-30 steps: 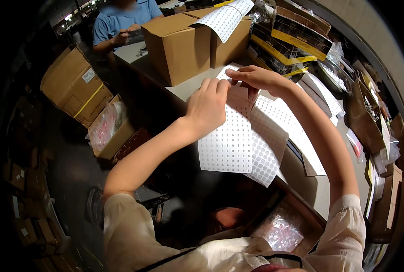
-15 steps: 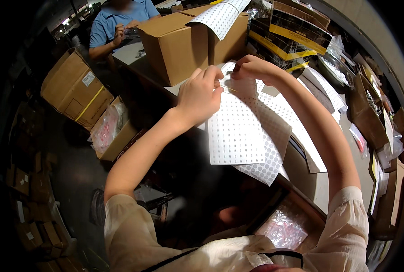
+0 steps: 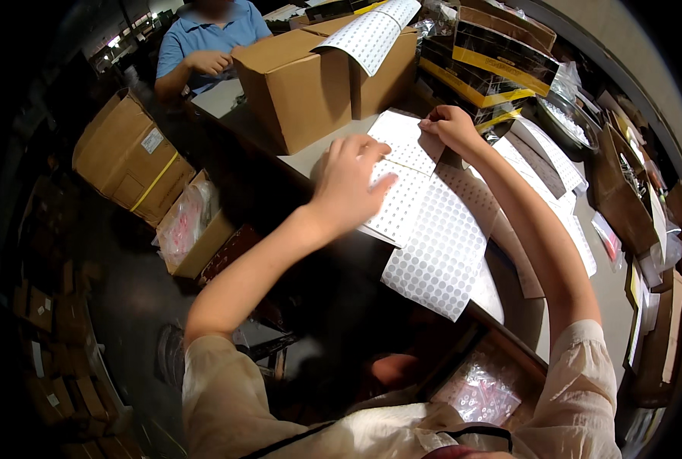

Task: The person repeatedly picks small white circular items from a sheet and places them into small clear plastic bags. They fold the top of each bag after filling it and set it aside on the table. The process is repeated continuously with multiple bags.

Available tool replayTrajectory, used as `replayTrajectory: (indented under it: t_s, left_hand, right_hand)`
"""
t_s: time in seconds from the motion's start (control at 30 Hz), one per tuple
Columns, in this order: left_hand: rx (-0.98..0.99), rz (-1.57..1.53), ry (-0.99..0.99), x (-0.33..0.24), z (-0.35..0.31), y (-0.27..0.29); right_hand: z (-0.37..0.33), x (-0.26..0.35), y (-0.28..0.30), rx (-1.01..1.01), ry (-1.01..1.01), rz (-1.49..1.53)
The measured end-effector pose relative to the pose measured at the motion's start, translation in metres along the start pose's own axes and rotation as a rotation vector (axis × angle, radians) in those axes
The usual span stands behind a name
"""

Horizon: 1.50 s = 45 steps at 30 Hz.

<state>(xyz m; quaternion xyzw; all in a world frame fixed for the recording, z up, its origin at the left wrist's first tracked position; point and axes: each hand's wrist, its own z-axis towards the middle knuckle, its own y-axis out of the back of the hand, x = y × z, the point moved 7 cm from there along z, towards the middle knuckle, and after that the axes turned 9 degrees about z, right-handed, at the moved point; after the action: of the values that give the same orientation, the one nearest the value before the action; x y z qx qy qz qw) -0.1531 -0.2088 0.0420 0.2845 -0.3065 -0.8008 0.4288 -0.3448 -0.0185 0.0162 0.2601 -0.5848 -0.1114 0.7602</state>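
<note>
A stack of white label sheets [image 3: 402, 200] printed with rows of small dark marks lies under my hands. A thin yellowish band runs across it. My left hand [image 3: 348, 183] is over the stack's left side, fingers spread and slightly blurred; whether the fingertips touch the paper I cannot tell. At the far right corner my right hand [image 3: 454, 131] pinches the edge of the sheets between thumb and fingers. Beneath the stack, a sheet of grey round dots [image 3: 440, 252] hangs toward the table's near edge, with more printed sheets beside it.
Cardboard boxes [image 3: 302, 99] stand behind the stack, a curled label sheet [image 3: 375, 34] on top. Black-and-yellow boxes [image 3: 501, 57] and a bowl of white pieces [image 3: 566, 122] are at the back right. Below, an open drawer [image 3: 482, 382] holds small bags. Across the table sits a person in blue [image 3: 211, 46].
The raised sheets have come down flat on the pile. My left hand has opened and moved slightly nearer me; my right hand has shifted right to the sheets' corner.
</note>
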Motion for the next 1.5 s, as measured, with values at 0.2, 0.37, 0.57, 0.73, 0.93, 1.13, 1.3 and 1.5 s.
replayTrajectory:
  t_s: [0.2, 0.37, 0.57, 0.73, 0.93, 1.13, 1.3, 1.5]
  left_hand:
    - [0.278, 0.191, -0.056, -0.042, -0.019, -0.018]
    - [0.003, 0.189, -0.302, -0.036, -0.027, -0.009]
    - [-0.135, 0.220, -0.433, -0.024, -0.009, -0.002]
    - [-0.138, 0.139, -0.428, -0.021, -0.010, -0.006]
    - [-0.031, 0.083, -0.346, -0.017, -0.009, -0.008]
    - [0.082, 0.196, 0.024, 0.006, 0.019, -0.024]
    - [0.383, 0.047, 0.257, 0.014, 0.049, -0.041]
    - [0.556, 0.111, 0.359, 0.011, 0.083, -0.023]
  right_hand:
    - [-0.002, -0.006, 0.002, -0.053, 0.084, -0.022]
    - [-0.004, -0.006, -0.002, -0.131, 0.178, -0.095]
    - [-0.005, -0.013, 0.006, -0.270, 0.230, -0.060]
    - [-0.008, -0.007, 0.003, -0.252, 0.281, -0.061]
    - [-0.021, 0.012, 0.003, -0.286, 0.473, -0.177]
    - [-0.029, 0.014, 0.013, -0.406, 0.520, -0.075]
    - [-0.034, 0.013, 0.016, -0.358, 0.454, 0.093]
    - [-0.037, 0.017, 0.030, -0.364, 0.417, 0.209]
